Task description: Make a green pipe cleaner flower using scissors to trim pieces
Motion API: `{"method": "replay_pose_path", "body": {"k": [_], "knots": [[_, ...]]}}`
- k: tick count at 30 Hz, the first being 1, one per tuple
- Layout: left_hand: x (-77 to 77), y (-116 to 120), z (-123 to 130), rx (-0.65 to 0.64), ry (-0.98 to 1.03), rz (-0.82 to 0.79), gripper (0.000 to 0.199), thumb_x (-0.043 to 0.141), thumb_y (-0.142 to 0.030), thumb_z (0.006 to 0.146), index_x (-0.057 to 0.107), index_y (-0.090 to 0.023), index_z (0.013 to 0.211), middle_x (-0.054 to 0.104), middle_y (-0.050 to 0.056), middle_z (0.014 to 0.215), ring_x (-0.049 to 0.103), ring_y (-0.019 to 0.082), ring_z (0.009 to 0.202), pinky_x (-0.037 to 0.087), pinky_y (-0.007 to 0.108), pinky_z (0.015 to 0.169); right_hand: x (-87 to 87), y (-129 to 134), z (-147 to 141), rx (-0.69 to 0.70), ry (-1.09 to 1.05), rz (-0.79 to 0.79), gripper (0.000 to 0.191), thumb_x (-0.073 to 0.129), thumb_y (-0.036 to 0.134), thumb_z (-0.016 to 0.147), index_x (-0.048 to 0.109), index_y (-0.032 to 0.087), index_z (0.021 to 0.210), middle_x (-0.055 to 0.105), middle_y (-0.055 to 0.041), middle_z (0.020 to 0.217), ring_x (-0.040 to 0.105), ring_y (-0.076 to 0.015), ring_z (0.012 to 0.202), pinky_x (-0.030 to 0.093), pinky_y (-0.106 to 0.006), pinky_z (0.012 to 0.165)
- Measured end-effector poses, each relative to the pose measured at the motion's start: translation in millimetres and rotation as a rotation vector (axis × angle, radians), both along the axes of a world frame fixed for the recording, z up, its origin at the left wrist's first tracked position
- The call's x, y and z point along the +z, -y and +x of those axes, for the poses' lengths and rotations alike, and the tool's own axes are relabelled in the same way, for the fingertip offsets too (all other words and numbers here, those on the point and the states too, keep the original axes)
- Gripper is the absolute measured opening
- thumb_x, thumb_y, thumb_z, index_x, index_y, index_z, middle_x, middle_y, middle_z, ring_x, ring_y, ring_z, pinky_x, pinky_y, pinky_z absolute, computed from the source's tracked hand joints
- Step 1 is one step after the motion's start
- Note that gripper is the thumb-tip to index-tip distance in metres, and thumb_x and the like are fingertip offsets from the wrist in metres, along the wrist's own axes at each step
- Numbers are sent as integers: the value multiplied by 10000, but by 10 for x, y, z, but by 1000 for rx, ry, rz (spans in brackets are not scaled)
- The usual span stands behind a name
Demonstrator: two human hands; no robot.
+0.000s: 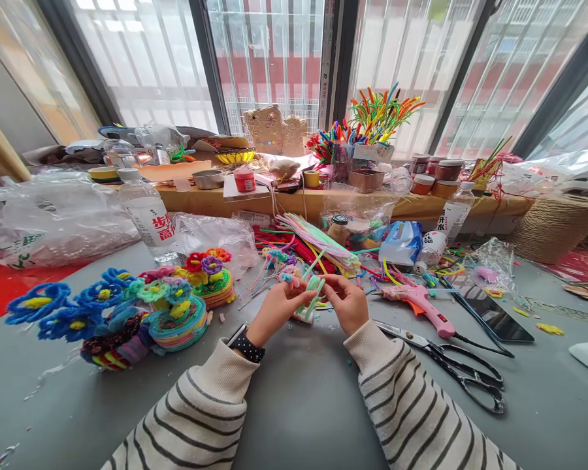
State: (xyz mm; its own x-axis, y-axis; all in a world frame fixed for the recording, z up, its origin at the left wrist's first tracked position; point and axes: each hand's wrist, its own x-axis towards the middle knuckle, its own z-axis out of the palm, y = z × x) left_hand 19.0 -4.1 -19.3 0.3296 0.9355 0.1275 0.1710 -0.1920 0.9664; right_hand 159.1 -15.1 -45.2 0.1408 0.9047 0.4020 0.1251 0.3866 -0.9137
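Both hands meet over the middle of the grey table (298,391). My left hand (277,307) and my right hand (347,301) pinch a bent light-green pipe cleaner (313,288) between their fingertips. Its looped end stands up between the two hands. A small white piece lies under it, partly hidden. A black watch sits on my left wrist, and both sleeves are striped. A loose heap of coloured pipe cleaners (308,245) lies just beyond the fingers.
Finished pipe-cleaner flowers (127,307) sit to the left. A pink glue gun (421,301), scissors (451,365) and a phone (490,313) lie to the right. A water bottle (149,215), plastic bags, jars and upright pipe cleaners (377,117) crowd the shelf behind.
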Motion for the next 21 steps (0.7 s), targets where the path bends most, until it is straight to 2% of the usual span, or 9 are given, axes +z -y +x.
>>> {"method": "replay_pose_path", "body": {"k": [4,12,14,18,21], "knots": [[-29,3,19,-38,-4,-39,231,613,-296,580,554,-146,745,605,16,672,563,157,639,433,233,538,-10,3,-15,-22,39,7,192,523,292,700,585,155,820,620,-38,692,595,-139,572,522,-261,533],[12,31,2,32,-85,-34,195,583,-336,584,585,-157,662,565,5,596,533,151,567,402,196,389,19,32,-4,-130,263,125,130,496,227,714,582,153,779,619,-45,697,582,-133,584,500,-244,537],[-3,19,-12,42,-102,6,194,576,-337,592,589,-157,661,564,4,597,528,145,564,415,201,415,28,38,-5,-156,307,170,119,492,210,716,581,148,764,616,-49,693,577,-129,583,496,-235,541],[-30,8,-19,84,-156,163,148,562,-300,619,583,-155,641,595,7,624,533,127,591,434,212,564,30,41,-4,-208,393,261,116,479,185,724,585,144,748,617,-55,685,576,-129,591,490,-236,572],[-28,24,-3,105,-208,268,118,534,-270,641,527,-156,611,604,11,679,524,112,594,428,209,577,27,38,-3,-240,428,303,113,477,177,724,586,149,734,619,-51,669,577,-126,578,487,-231,562]]}}
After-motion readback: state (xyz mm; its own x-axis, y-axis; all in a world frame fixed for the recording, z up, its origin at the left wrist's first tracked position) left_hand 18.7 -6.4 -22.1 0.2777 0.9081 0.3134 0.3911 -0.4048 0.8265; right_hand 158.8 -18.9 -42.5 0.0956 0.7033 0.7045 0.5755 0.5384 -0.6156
